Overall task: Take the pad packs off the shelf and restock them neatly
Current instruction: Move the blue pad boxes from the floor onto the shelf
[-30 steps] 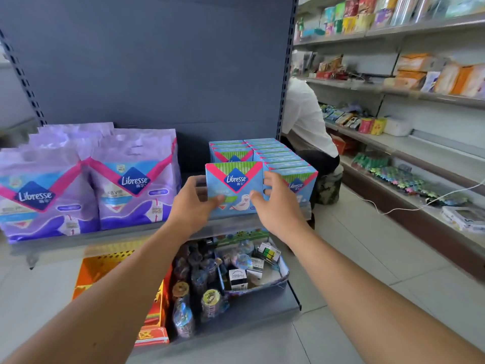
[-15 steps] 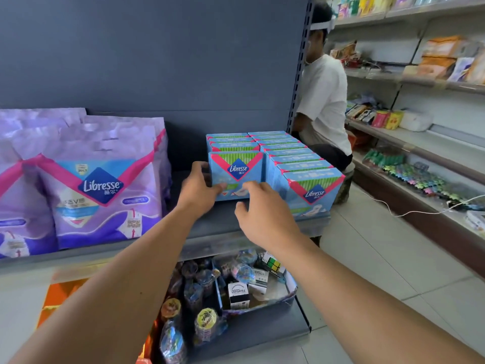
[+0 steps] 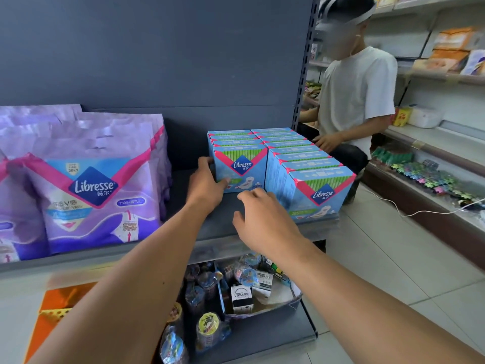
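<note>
**Left hand on front blue pack, right hand loose in front**

Your left hand (image 3: 207,185) grips the lower left corner of the front blue Libresse pad pack (image 3: 240,170): thumb on its face, fingers wrapped round its left side. Your right hand (image 3: 258,214) hovers just in front of that pack, fingers relaxed, holding nothing; whether the fingertips touch the carton you cannot tell. The held pack heads the left row of blue packs (image 3: 231,139), set back on the grey metal shelf (image 3: 183,185). Right of your grip, touching it, the right row of blue packs (image 3: 307,174) runs out to the shelf lip and crowds your right hand. Cartons are flat-sided, glossy, sharp-cornered. Left of your grip, past a bare gap, stand soft crinkled purple Libresse bags (image 3: 91,190). Below your hands a lower shelf carries a tray of small boxes (image 3: 242,298) and foil-wrapped rolls (image 3: 207,327). Beyond the shelf upright, right of the grip, a person in a white T-shirt (image 3: 354,95) sits by wall shelving (image 3: 433,137).
</note>
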`<state>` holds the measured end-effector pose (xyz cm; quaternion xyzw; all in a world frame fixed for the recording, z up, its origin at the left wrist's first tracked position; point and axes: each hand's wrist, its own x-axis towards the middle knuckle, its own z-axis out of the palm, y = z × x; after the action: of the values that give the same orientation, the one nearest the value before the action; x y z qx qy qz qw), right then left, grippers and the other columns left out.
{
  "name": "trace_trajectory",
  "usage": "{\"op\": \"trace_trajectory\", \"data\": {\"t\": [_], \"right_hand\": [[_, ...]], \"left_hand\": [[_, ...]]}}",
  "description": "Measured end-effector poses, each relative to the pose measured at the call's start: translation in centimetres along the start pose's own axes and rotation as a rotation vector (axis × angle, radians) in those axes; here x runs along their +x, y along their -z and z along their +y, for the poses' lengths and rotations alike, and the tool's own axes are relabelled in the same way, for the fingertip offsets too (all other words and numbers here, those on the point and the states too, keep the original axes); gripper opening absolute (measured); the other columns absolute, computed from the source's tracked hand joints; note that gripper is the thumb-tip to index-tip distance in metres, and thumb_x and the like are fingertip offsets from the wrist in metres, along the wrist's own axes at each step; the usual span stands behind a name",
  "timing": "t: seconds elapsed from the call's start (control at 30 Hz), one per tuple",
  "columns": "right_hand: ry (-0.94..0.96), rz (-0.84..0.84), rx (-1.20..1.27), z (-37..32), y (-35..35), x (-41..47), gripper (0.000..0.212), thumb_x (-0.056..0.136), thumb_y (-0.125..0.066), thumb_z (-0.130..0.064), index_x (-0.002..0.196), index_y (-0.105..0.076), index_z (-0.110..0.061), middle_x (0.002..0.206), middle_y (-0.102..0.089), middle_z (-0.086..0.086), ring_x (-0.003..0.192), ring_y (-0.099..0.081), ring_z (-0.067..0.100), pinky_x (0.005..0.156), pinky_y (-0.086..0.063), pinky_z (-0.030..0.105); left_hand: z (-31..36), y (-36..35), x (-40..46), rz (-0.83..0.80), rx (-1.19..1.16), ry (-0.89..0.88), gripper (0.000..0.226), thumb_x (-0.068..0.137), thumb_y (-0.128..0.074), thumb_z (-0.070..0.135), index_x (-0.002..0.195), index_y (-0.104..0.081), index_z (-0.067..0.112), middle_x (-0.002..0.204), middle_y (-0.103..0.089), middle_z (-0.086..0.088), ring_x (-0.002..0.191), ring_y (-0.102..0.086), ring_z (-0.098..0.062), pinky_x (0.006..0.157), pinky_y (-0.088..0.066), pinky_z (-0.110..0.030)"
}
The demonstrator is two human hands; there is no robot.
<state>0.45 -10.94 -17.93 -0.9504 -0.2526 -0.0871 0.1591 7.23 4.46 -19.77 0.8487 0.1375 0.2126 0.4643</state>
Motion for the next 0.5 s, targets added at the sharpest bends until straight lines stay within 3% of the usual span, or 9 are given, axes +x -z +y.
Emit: {"op": "trace_trajectory", "data": {"t": [0.5], "right_hand": [[0.001, -0.030, 0.024, 0.4, -0.1, -1.0, 0.037, 0.098, -0.046, -0.030, 0.129, -0.049, -0.010, 0.129, -0.049, 0.010, 0.119, -0.044, 0.029, 0.092, -0.044, 0.040]], "left_hand": [[0.3, 0.3, -1.3, 0.019, 0.069, 0.004, 0.060, 0.080, -0.075, 0.020, 0.126, -0.036, 0.013, 0.125, -0.055, -0.008, 0.110, -0.058, -0.023, 0.081, -0.051, -0.035]]}}
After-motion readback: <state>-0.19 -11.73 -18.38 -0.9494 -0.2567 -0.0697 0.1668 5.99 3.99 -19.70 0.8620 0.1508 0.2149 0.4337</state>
